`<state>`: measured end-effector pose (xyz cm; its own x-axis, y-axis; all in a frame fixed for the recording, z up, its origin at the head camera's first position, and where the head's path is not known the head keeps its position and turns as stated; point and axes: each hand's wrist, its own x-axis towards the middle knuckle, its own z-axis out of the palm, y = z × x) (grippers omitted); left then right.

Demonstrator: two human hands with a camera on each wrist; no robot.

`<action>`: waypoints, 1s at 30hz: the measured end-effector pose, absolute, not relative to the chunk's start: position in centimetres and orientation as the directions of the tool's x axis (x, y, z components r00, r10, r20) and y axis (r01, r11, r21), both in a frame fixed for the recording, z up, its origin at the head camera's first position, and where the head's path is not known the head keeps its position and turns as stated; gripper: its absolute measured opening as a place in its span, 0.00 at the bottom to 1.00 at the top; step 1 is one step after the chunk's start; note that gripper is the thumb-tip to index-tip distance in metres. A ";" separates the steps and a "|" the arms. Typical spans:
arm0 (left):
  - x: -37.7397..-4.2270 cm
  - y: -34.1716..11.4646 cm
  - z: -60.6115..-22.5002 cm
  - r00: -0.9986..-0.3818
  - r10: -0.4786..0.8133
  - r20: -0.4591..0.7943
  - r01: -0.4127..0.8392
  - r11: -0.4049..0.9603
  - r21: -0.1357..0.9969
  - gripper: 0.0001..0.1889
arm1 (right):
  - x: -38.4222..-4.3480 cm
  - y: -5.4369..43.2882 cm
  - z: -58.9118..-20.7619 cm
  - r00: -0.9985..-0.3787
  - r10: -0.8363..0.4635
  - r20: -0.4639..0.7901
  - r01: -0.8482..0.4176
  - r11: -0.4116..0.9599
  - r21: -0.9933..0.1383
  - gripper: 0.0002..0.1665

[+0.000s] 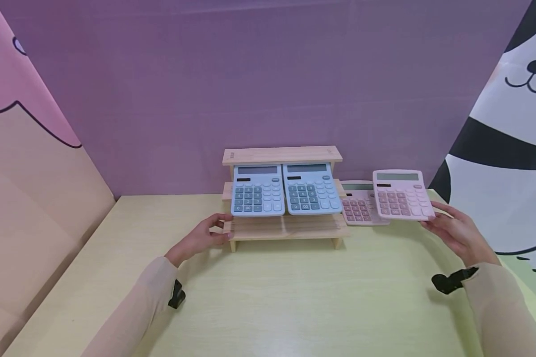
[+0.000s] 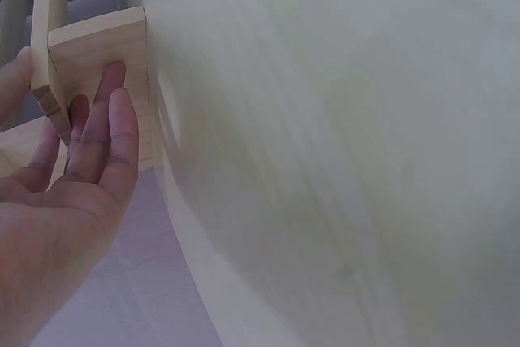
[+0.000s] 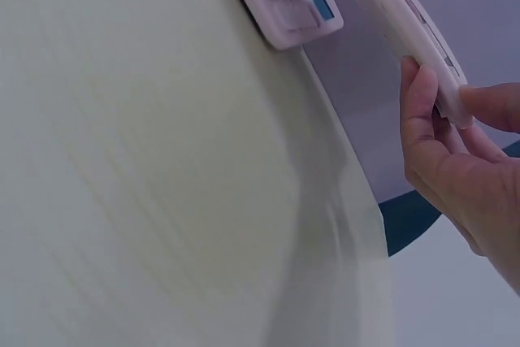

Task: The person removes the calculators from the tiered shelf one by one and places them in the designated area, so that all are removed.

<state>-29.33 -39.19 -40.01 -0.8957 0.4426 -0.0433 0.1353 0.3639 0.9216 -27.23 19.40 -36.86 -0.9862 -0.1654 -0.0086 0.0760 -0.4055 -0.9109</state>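
Observation:
My left hand (image 1: 201, 237) grips the left end of the bottom board of a tiered wooden shelf (image 1: 286, 228). The left wrist view shows fingers (image 2: 122, 132) reaching under the board, beside its wooden support. Two blue calculators (image 1: 257, 191) lean side by side on the shelf, faces forward. A pink calculator (image 1: 404, 196) is pinched at its lower right corner by my right hand (image 1: 457, 233). In the right wrist view that calculator (image 3: 406, 26) is held up off the table, thumb on one face and fingers behind. A second pink calculator (image 1: 362, 210) lies partly behind it, by the shelf's right end.
A pale wood-grain table (image 1: 277, 292) runs back to a purple backdrop (image 1: 268, 74). Cartoon-printed panels border it, a pink and beige one (image 1: 31, 173) on the left and a panda one (image 1: 509, 198) on the right.

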 end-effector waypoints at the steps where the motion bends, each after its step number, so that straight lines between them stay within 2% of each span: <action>1: -29.3 -39.2 -40.0 -0.898 0.437 -0.048 0.129 0.367 0.921 0.29 | -27.2 19.6 -36.9 -0.987 -0.163 -0.009 0.076 -0.407 -0.910 0.23; 9: -29.4 -39.1 -39.9 -0.904 0.424 -0.046 0.134 0.385 0.913 0.27 | -27.3 21.2 -37.5 -0.990 -0.124 -0.066 0.108 -0.373 -0.921 0.22; 10: -29.4 -39.1 -39.9 -0.905 0.424 -0.044 0.136 0.385 0.913 0.27 | -27.3 21.4 -37.5 -0.990 -0.112 -0.082 0.117 -0.358 -0.926 0.24; 16: -29.5 -39.1 -40.1 -0.905 0.422 -0.043 0.136 0.384 0.913 0.28 | -27.6 22.4 -37.6 -0.981 -0.060 -0.184 0.194 -0.306 -0.932 0.49; 30: -29.5 -39.1 -40.1 -0.911 0.409 -0.045 0.131 0.390 0.911 0.28 | -28.1 23.6 -38.3 -0.957 -0.019 -0.288 0.284 -0.251 -0.926 0.56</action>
